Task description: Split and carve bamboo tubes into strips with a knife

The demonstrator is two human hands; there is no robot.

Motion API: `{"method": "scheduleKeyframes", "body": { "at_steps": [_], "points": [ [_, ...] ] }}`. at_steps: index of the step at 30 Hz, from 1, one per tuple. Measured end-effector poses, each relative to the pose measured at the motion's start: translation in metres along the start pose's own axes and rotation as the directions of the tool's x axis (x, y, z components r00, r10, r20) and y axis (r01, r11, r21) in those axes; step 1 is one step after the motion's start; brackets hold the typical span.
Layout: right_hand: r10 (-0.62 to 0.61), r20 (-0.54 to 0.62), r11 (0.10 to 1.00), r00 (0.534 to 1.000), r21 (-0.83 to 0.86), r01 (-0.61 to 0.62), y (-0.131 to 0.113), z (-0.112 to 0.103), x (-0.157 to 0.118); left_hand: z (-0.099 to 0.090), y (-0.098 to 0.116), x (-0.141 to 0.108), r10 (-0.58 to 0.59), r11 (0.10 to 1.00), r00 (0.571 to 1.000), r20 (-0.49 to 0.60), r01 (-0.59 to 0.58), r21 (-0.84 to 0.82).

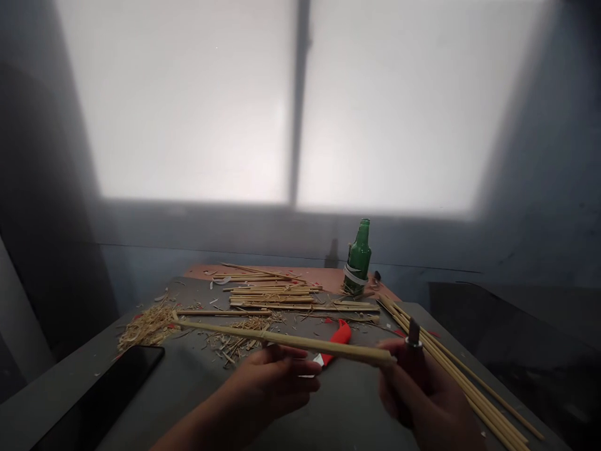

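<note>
A long pale bamboo stick [310, 344] runs across the view, nearly level and raised above the table. My right hand [429, 394] grips its thick right end between thumb and fingers. The same hand is closed around a dark-handled tool [414, 357] with a short metal blade pointing up; the blade's exact kind is unclear. Just below the stick's middle is my left hand [282, 379], its fingers loosely extended and apart. Whether its fingers touch the stick I cannot tell. Behind it lies a red-handled knife [340, 335], partly hidden by the stick and fingers.
Cut bamboo sticks [272, 297] lie across the table's far part. Longer sticks [462, 376] lie along the right side. Shavings [149, 326] are heaped at left, beside a black phone [106, 394]. A green bottle [360, 257] stands at the back.
</note>
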State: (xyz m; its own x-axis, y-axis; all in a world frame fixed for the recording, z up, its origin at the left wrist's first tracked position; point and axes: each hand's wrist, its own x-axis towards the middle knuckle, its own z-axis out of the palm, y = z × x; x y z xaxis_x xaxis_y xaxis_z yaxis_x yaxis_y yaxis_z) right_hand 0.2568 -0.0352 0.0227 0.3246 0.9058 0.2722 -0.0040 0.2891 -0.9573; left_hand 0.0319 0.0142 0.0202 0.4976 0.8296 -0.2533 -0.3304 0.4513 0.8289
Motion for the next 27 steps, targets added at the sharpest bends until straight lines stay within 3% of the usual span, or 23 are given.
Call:
{"method": "scheduleKeyframes", "body": {
  "at_steps": [2, 5, 7, 9, 11, 13, 15, 17, 19, 21, 27],
  "points": [
    [-0.071, -0.048, 0.997, 0.996, -0.005, 0.071, -0.010, -0.004, 0.011, 0.002, 0.005, -0.005, -0.040, 0.996, 0.998, 0.052, 0.035, 0.080],
    [-0.181, -0.023, 0.983, 0.983, -0.025, 0.180, -0.026, -0.010, 0.025, 0.008, 0.013, -0.015, -0.061, 0.966, 0.991, 0.119, 0.029, 0.256],
    [-0.240, 0.003, 0.970, 0.971, -0.039, 0.240, -0.040, -0.011, 0.032, 0.012, 0.018, -0.022, 0.040, 0.920, 0.989, 0.139, -0.091, 0.380],
    [-0.289, -0.005, 0.956, 0.957, -0.056, 0.289, -0.058, -0.010, 0.035, 0.015, 0.025, -0.029, 0.268, 0.822, 0.952, 0.151, -0.307, 0.479],
    [-0.339, -0.054, 0.939, 0.939, -0.074, 0.335, -0.080, -0.006, 0.034, 0.017, 0.035, -0.037, 0.547, 0.632, 0.821, 0.163, -0.533, 0.563],
    [-0.379, -0.111, 0.925, 0.919, -0.068, 0.373, -0.101, 0.001, 0.030, 0.019, 0.045, -0.043, 0.758, 0.375, 0.625, 0.185, -0.650, 0.660],
    [-0.396, -0.162, 0.918, 0.904, -0.059, 0.391, -0.119, 0.010, 0.025, 0.020, 0.054, -0.047, 0.860, 0.132, 0.451, 0.239, -0.648, 0.750],
    [-0.419, -0.157, 0.908, 0.895, -0.037, 0.418, -0.130, 0.020, 0.021, 0.022, 0.062, -0.047, 0.875, -0.064, 0.344, 0.340, -0.615, 0.786],
    [-0.447, -0.113, 0.894, 0.887, -0.040, 0.445, -0.134, 0.028, 0.016, 0.025, 0.066, -0.045, 0.828, -0.196, 0.315, 0.464, -0.613, 0.765],
    [-0.488, -0.043, 0.872, 0.872, -0.072, 0.484, -0.131, 0.033, 0.013, 0.029, 0.067, -0.042, 0.765, -0.262, 0.320, 0.559, -0.638, 0.724],
    [-0.666, 0.139, 0.719, 0.733, -0.141, 0.680, -0.123, 0.031, 0.006, 0.037, 0.066, -0.032, 0.731, -0.316, 0.297, 0.615, -0.652, 0.689]
  ]
}}
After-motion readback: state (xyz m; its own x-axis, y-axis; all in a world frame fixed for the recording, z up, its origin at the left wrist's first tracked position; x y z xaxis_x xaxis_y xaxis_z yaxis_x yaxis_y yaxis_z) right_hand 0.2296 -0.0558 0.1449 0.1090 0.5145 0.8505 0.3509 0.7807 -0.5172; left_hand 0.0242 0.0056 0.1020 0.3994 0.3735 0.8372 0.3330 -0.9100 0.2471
